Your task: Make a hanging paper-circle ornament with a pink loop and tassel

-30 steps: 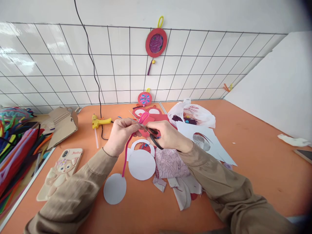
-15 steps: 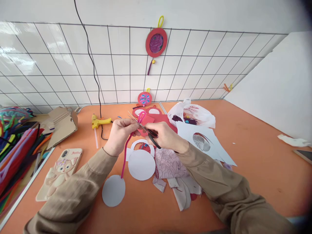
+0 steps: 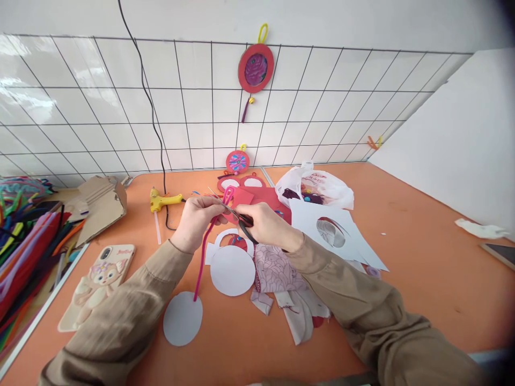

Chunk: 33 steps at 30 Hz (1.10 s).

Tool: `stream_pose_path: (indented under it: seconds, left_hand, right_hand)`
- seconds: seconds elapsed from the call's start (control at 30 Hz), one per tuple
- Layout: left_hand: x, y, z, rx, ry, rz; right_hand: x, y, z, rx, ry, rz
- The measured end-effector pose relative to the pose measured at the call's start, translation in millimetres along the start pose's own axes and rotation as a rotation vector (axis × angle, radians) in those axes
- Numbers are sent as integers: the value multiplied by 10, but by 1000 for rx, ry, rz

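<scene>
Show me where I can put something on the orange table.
The table is bare between the holed white sheet and crumpled white piece, bar a tiny speck, and between the lowest white disc and fabric scraps. It's crowded around the scissors.

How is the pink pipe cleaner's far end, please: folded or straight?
Folded: beyond the left hand, which pinches it, the pink pipe cleaner bends back on itself in a narrow loop.
</scene>
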State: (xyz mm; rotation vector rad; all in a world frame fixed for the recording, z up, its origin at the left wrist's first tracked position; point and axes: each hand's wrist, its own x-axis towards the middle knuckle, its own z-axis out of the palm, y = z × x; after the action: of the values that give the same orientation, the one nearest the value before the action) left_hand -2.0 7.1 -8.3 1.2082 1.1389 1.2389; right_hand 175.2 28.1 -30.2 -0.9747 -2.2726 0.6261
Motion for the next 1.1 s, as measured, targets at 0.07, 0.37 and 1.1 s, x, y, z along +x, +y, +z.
stream_pose_path:
  seconds: [0.07, 0.37, 1.1]
  left_hand:
    - [17, -27, -7, -5, 5, -15]
    - [68, -94, -35, 0, 7, -79]
    - [248, -439, -121, -58, -26, -335]
  right_hand:
    - [5, 2, 10, -13, -7, 18]
    - [27, 19, 47, -49, -15, 40]
    - [67, 196, 247, 63, -157, 218]
